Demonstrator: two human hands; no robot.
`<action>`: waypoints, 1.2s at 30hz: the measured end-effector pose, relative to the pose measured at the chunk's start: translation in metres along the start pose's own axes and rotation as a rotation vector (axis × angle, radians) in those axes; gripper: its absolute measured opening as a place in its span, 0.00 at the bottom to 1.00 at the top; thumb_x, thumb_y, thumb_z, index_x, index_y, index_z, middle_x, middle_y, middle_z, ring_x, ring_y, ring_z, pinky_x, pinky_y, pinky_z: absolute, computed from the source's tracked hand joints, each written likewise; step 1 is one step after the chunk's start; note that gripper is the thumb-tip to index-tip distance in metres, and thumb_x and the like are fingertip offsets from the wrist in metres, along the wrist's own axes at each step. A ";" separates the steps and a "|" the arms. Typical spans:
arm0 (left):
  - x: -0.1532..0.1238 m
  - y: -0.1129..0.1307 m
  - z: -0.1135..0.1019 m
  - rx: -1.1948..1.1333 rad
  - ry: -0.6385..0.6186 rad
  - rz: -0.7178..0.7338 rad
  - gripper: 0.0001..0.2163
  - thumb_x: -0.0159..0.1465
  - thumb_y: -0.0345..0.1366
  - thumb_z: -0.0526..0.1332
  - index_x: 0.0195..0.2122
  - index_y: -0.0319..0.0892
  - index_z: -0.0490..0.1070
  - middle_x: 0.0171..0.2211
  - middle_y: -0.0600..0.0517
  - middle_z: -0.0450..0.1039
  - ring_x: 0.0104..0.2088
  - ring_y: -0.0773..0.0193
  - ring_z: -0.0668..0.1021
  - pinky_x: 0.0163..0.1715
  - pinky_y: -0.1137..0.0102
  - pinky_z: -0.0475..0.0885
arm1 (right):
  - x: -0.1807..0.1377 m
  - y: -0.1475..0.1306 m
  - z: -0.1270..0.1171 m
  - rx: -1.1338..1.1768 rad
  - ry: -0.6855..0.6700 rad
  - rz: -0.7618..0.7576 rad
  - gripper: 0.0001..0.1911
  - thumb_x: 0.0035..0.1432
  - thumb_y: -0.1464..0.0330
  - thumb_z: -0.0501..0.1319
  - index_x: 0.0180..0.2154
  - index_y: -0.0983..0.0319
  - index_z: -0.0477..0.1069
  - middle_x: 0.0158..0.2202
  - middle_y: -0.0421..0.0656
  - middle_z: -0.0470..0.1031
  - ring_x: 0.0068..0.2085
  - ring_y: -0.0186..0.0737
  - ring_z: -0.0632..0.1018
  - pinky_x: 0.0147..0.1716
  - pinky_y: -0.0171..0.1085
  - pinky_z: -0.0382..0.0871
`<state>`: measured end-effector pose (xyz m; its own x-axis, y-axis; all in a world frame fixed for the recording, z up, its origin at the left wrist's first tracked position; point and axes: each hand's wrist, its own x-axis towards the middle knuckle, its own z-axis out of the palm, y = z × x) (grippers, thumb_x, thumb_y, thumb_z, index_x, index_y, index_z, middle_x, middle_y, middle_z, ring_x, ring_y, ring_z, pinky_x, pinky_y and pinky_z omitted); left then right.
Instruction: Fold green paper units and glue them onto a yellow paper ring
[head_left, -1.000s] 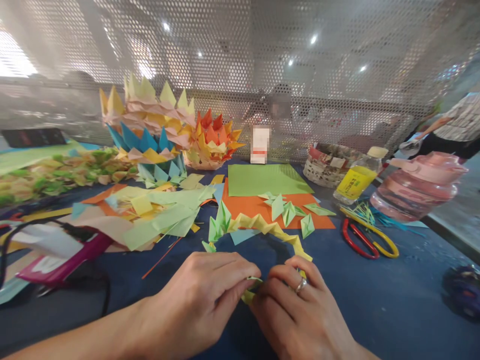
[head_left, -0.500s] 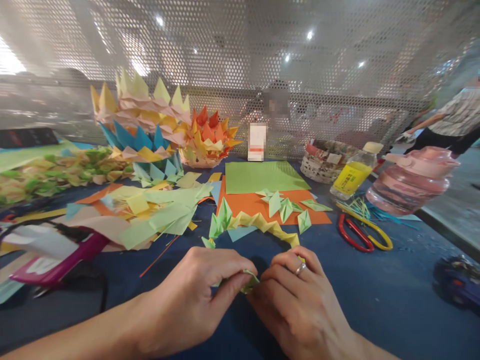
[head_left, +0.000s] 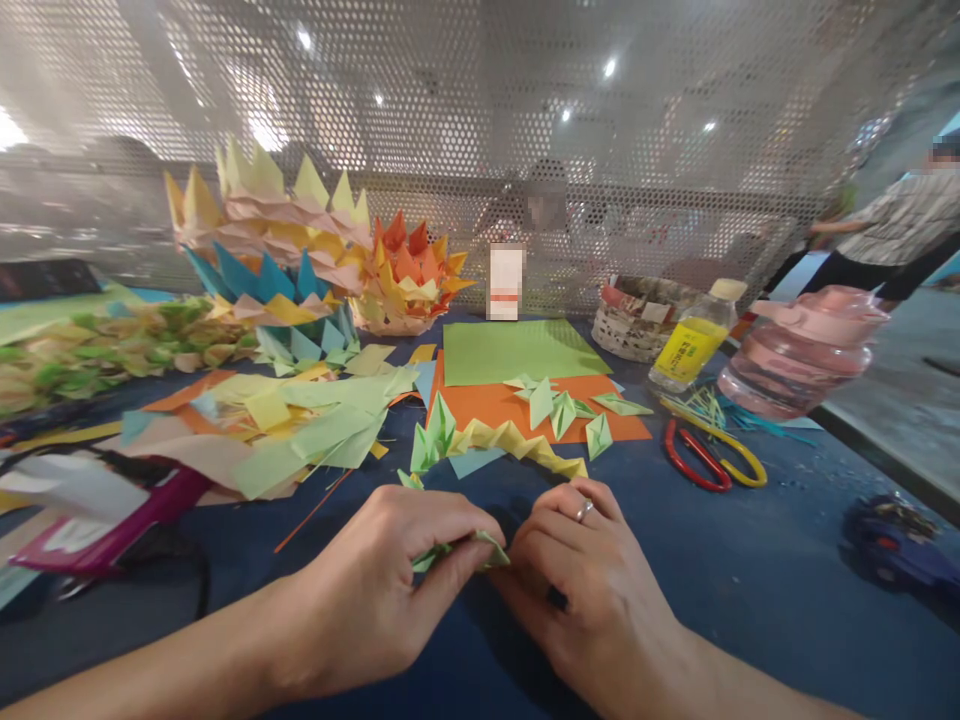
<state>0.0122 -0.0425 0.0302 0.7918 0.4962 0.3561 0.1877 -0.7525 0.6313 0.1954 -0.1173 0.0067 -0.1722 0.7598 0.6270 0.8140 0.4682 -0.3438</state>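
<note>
Blue table (head_left: 750,570), left hand (head_left: 397,575), right hand (head_left: 589,580), zigzag yellow paper band (head_left: 517,440)
By an orange sheet (head_left: 476,402) the band arcs, green points (head_left: 435,437) at its left; left fingers pinch a folded green piece (head_left: 492,549), right fingers curl, grip hidden

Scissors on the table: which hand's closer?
Right. The right hand is left of the scissors and closer to the wearer, not touching them; the left hand is farther left, on the right hand's far side from them.
</note>
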 end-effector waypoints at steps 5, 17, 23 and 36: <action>0.001 0.001 -0.001 0.000 -0.025 0.007 0.09 0.67 0.28 0.54 0.37 0.43 0.74 0.27 0.56 0.73 0.26 0.71 0.74 0.29 0.77 0.66 | 0.000 -0.001 0.001 0.023 -0.003 0.015 0.13 0.62 0.70 0.61 0.24 0.60 0.69 0.23 0.35 0.73 0.32 0.34 0.72 0.46 0.40 0.58; 0.002 0.002 -0.005 -0.019 -0.059 0.028 0.09 0.66 0.27 0.53 0.39 0.43 0.71 0.30 0.56 0.73 0.29 0.70 0.75 0.32 0.77 0.66 | 0.001 0.002 0.002 0.043 -0.014 0.014 0.08 0.60 0.71 0.63 0.28 0.60 0.71 0.25 0.35 0.75 0.35 0.36 0.73 0.46 0.40 0.57; 0.001 0.003 -0.004 0.000 -0.059 0.022 0.09 0.66 0.28 0.52 0.40 0.42 0.71 0.31 0.53 0.73 0.30 0.68 0.75 0.33 0.74 0.67 | 0.002 0.001 0.001 0.082 -0.059 0.012 0.06 0.62 0.72 0.62 0.31 0.59 0.73 0.28 0.36 0.76 0.36 0.36 0.73 0.43 0.40 0.55; -0.007 0.017 -0.013 0.059 0.350 0.246 0.18 0.60 0.20 0.57 0.50 0.41 0.66 0.48 0.45 0.70 0.49 0.59 0.73 0.48 0.68 0.70 | 0.012 0.007 -0.010 0.120 -0.086 0.130 0.08 0.59 0.71 0.62 0.27 0.59 0.73 0.26 0.37 0.75 0.35 0.39 0.71 0.41 0.39 0.59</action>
<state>0.0027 -0.0534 0.0475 0.5738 0.4081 0.7101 0.0587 -0.8853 0.4614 0.2047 -0.1099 0.0190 -0.1214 0.8506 0.5116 0.7611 0.4106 -0.5021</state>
